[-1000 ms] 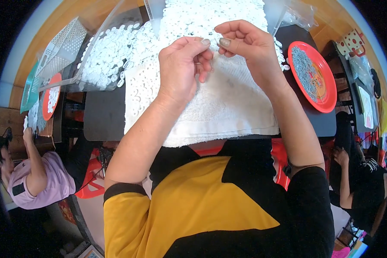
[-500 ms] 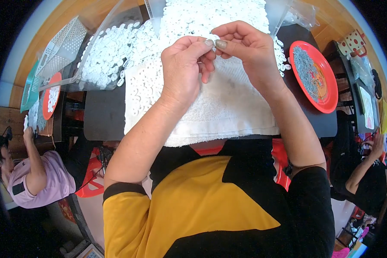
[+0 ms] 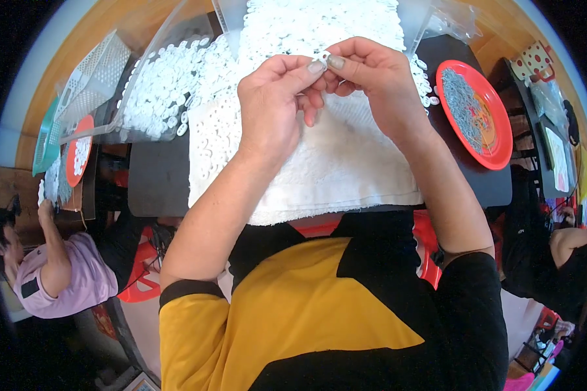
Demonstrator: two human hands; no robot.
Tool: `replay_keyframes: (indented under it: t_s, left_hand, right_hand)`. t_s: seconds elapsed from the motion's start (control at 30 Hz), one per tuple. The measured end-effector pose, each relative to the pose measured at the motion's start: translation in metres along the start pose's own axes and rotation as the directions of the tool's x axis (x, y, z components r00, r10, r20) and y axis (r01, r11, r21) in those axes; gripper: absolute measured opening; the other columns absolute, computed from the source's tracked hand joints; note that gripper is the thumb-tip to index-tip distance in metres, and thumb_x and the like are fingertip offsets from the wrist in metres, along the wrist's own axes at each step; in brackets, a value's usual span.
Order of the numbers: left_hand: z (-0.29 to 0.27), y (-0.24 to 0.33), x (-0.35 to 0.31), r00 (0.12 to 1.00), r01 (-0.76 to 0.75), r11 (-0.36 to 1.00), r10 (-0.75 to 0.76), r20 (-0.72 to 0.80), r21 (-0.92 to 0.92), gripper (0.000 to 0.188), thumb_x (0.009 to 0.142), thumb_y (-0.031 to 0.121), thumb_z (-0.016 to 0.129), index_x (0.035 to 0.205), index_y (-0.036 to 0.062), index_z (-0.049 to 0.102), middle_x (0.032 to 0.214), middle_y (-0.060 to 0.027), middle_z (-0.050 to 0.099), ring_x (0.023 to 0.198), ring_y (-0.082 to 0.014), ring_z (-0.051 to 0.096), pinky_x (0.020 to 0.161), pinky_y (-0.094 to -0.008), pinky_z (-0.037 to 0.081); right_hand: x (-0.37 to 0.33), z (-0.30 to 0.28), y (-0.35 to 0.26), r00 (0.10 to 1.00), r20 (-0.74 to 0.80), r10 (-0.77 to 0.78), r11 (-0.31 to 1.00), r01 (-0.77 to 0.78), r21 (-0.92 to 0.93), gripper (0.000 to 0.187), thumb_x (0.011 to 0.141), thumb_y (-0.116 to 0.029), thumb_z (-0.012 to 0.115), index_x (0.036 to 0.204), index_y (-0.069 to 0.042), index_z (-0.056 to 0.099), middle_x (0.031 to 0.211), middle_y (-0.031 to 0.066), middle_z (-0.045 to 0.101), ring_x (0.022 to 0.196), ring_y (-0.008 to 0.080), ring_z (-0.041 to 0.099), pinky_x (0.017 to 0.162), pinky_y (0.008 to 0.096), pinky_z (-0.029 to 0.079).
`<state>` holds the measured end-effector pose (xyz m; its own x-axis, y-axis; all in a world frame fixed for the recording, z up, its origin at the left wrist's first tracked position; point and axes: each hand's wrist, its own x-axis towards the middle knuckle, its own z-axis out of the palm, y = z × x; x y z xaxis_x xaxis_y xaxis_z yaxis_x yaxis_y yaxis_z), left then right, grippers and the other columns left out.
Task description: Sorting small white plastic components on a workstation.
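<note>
Above the far part of a white towel (image 3: 346, 176), my left hand (image 3: 270, 101) and my right hand (image 3: 385, 81) meet fingertip to fingertip. Pinched between both thumbs and forefingers is a small white oval plastic piece (image 3: 323, 57), mostly covered by the fingers. Whether a smaller part is held with it cannot be made out. Many similar white oval pieces (image 3: 160, 88) lie heaped beyond and to the left. Others are spread over the towel's left side. To the right of my right hand is a red plate (image 3: 505, 146) holding a pile of thin grey parts (image 3: 460, 98) and some orange-yellow ones.
A clear plastic bin (image 3: 209, 13) lies tipped on the dark table (image 3: 156, 182). At far left stand a white perforated basket (image 3: 101, 72) and a green basket (image 3: 45, 140). One person (image 3: 65, 270) works at left, another (image 3: 548, 260) sits at right.
My hands have shifted slightly, and the right fingers have closed in around the white piece. The person at right has lowered an arm.
</note>
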<state>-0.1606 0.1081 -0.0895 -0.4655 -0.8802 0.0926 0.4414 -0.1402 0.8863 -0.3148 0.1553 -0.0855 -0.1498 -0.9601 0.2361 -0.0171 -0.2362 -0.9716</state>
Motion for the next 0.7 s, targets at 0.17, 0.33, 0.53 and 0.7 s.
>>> replay_keyframes:
  t_s: [0.17,0.33,0.53,0.7]
  left_hand:
    - [0.000,0.003,-0.001,0.998,-0.057,0.998,0.057,0.017,0.013,0.014,0.084,-0.004,0.065,0.097,-0.0065,0.062,0.079,-0.0134,0.065,0.057,-0.0135,0.058,0.045,-0.0220,0.042]
    - [0.005,0.004,-0.005,0.990,-0.135,0.989,0.132,0.052,0.061,0.023,0.080,-0.009,0.067,0.103,-0.0058,0.063,0.080,-0.0120,0.065,0.058,-0.0120,0.058,0.045,-0.0217,0.042]
    - [-0.001,0.007,-0.006,0.959,-0.239,0.938,0.187,0.213,0.251,0.032,0.079,-0.005,0.072,0.109,-0.0036,0.063,0.084,-0.0091,0.066,0.060,-0.0097,0.057,0.047,-0.0199,0.042]
    - [0.005,0.006,-0.011,0.924,-0.350,0.896,0.282,0.260,0.272,0.029,0.079,-0.004,0.073,0.106,-0.0029,0.064,0.082,-0.0075,0.067,0.073,-0.0123,0.067,0.059,-0.0212,0.054]
  right_hand:
    - [0.001,-0.010,-0.012,0.996,0.083,0.016,0.999,-0.012,-0.046,0.017,0.093,-0.017,0.058,0.097,-0.003,0.066,0.078,0.0026,0.066,0.072,0.0093,0.062,0.068,0.0222,0.047]
    - [-0.001,-0.014,-0.018,0.986,0.161,0.053,0.997,-0.044,-0.057,0.016,0.092,-0.019,0.059,0.092,-0.005,0.066,0.075,0.0016,0.065,0.069,0.0087,0.061,0.064,0.0209,0.045]
    - [-0.003,-0.022,-0.028,0.968,0.232,0.096,0.995,-0.088,-0.046,0.017,0.088,-0.020,0.062,0.083,-0.004,0.066,0.067,0.0023,0.062,0.061,0.0098,0.059,0.056,0.0226,0.042]
    - [-0.003,-0.026,-0.025,0.930,0.335,0.150,0.984,-0.173,0.041,0.020,0.092,-0.022,0.059,0.088,-0.004,0.065,0.069,0.0024,0.062,0.061,0.0114,0.062,0.054,0.0209,0.044]
